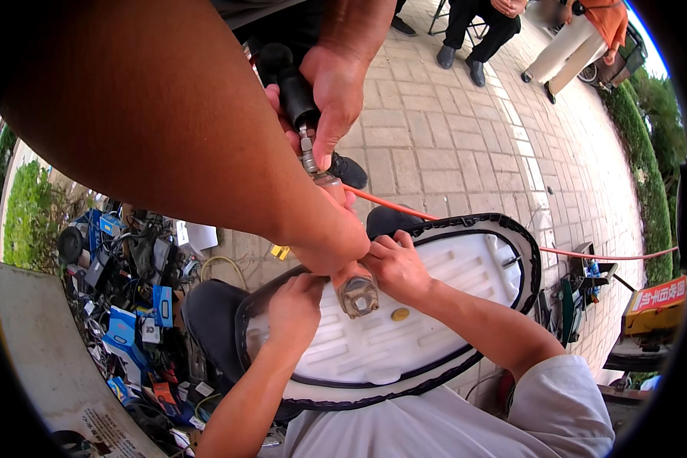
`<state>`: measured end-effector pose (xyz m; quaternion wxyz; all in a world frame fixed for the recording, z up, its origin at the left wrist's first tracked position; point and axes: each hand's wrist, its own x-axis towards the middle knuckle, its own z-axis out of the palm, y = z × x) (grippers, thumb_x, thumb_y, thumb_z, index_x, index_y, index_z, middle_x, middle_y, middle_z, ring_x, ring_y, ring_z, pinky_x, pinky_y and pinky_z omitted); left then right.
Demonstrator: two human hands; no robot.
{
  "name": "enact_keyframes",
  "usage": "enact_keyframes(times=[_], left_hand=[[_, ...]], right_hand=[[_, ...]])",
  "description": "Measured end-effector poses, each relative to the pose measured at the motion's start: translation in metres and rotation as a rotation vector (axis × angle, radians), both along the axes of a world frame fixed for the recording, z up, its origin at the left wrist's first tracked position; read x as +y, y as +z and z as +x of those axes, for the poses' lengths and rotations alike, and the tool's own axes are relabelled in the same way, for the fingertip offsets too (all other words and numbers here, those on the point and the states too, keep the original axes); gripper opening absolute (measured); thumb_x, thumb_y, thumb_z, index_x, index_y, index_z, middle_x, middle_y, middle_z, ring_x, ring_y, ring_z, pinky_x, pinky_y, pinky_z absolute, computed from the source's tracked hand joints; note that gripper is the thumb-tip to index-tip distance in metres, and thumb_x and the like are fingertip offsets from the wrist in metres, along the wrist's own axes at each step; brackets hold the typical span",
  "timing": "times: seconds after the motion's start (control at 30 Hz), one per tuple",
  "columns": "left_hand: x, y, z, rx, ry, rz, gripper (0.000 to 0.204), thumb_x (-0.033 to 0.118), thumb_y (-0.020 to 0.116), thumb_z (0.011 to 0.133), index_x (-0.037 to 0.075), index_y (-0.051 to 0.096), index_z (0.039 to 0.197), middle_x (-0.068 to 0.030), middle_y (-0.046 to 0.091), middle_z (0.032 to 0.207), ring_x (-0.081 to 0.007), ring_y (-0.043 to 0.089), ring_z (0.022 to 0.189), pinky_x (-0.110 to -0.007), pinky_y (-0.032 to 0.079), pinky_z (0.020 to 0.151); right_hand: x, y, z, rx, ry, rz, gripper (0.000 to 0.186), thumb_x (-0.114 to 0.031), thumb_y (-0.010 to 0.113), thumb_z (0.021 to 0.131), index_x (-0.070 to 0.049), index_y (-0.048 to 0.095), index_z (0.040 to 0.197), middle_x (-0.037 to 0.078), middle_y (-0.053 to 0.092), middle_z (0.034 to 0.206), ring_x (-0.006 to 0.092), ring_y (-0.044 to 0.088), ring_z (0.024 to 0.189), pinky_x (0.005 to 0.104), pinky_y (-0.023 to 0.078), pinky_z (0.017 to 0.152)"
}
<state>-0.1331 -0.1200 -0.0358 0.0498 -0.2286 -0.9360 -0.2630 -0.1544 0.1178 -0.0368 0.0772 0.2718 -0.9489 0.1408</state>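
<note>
A long scooter seat (435, 281) lies upside down across my lap, its white ribbed base up and a black cover edge (538, 259) around the rim. My left hand (294, 309) is closed at the far rim, gripping the seat cover; its fingertips are partly hidden. Close by, my right hand (397, 267) has its fingers curled over the same rim. Between my hands stands a worn orange air tool (357, 296) with a metal head. A co-worker's bare arm (206, 137) reaches across to it. Another hand (336, 91) holds the black grip (294, 95) by the hose fitting.
An orange air hose (389, 202) runs right across the brick paving (427, 153). Electronics, cables and blue boxes (126, 336) are heaped at left beside a pale panel (38, 336). A seated person (485, 30) and a standing person (580, 46) are farther off.
</note>
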Motion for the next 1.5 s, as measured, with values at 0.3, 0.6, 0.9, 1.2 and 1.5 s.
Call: enact_keyframes(times=[0.3,0.6,0.9,1.2,1.5], left_hand=[[0.001,0.002,0.007,0.036,-0.014,0.005,0.017,0.002,0.06,0.078,0.003,0.069,0.092,-0.0063,0.065,0.094,-0.0281,0.064,0.087,-0.041,0.053,0.073],[-0.002,0.0,0.003,0.055,0.005,-0.017,0.011,0.002,0.058,0.077,0.002,0.066,0.085,-0.0087,0.061,0.087,-0.0289,0.064,0.086,-0.041,0.053,0.071],[-0.005,-0.012,0.001,0.034,-0.027,-0.036,0.013,0.003,0.058,0.079,0.004,0.068,0.087,-0.0085,0.063,0.088,-0.0288,0.065,0.087,-0.042,0.054,0.072],[-0.005,-0.009,0.001,-0.003,0.0,-0.03,0.014,0.005,0.058,0.082,0.005,0.07,0.089,-0.0077,0.065,0.09,-0.0291,0.065,0.089,-0.042,0.054,0.074],[-0.002,-0.009,-0.002,-0.044,0.012,-0.004,0.015,0.006,0.056,0.084,0.005,0.07,0.089,-0.0082,0.066,0.092,-0.029,0.065,0.091,-0.043,0.054,0.076]], right_hand=[[0.004,0.008,0.009,0.013,-0.003,-0.033,0.019,-0.005,0.06,0.076,-0.008,0.07,0.092,-0.001,0.06,0.101,0.0182,0.054,0.101,0.0428,0.036,0.091],[0.001,0.004,0.007,0.014,0.004,-0.051,0.017,-0.007,0.06,0.078,-0.008,0.071,0.09,-0.001,0.06,0.098,0.0189,0.054,0.1,0.0435,0.036,0.091],[-0.001,-0.002,0.002,0.056,0.028,-0.02,0.011,-0.008,0.059,0.079,-0.012,0.069,0.083,-0.001,0.057,0.091,0.0195,0.053,0.096,0.0402,0.037,0.086],[-0.003,-0.011,-0.001,0.072,0.029,-0.023,0.012,-0.008,0.06,0.078,-0.013,0.069,0.082,-0.001,0.057,0.091,0.0185,0.054,0.097,0.0405,0.037,0.086],[0.0,-0.007,-0.004,0.049,0.023,-0.005,0.013,-0.006,0.061,0.075,-0.013,0.07,0.082,-0.002,0.057,0.092,0.0174,0.054,0.097,0.0407,0.037,0.087]])
